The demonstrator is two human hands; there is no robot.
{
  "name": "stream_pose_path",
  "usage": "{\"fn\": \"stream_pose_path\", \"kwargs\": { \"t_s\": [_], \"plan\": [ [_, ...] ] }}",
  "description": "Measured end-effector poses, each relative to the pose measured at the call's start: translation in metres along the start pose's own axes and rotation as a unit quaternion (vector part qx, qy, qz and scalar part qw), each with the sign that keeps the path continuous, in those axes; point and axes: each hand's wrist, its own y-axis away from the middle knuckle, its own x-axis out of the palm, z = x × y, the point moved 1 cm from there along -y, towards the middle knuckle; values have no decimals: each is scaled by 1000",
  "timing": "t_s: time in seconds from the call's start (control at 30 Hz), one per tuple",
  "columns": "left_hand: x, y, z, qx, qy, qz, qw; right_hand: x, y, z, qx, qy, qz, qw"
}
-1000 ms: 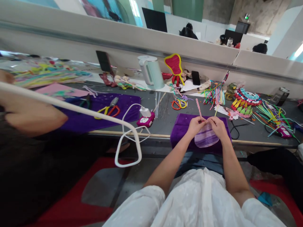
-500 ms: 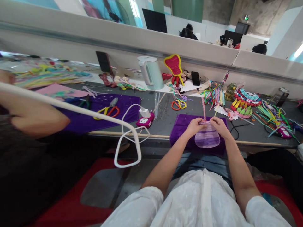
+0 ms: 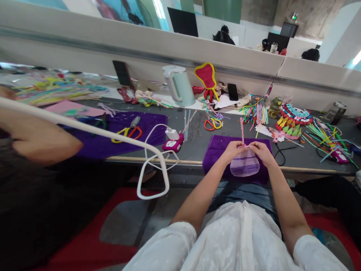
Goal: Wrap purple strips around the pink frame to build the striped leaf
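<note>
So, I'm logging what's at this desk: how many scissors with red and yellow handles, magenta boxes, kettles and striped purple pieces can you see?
Scissors with red and yellow handles: 2
Magenta boxes: 2
Kettle: 1
Striped purple piece: 1
Total: 6

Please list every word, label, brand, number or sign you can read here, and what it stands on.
No text is readable.
Magenta block holding the white charger: pale label, too small to read.
Second magenta block, far right: pale label, too small.
Green lit sign, background: too blurred.
Purple striped piece: no lettering shows.
</note>
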Motion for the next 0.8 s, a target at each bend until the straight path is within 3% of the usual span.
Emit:
{"fn": "stream_pose_path", "kwargs": {
  "t_s": [0.2, 0.4, 0.8],
  "plan": [
    [0, 2, 0, 25, -25, 1, 999, 3, 3, 1, -38, 81, -32, 995],
    [-5, 7, -7, -32, 2, 76, 997, 6, 16, 20, -103, 158, -64, 980],
    [0, 1, -3, -35, 52, -1, 998, 11, 15, 8, -106, 132, -95, 981]
  ]
}}
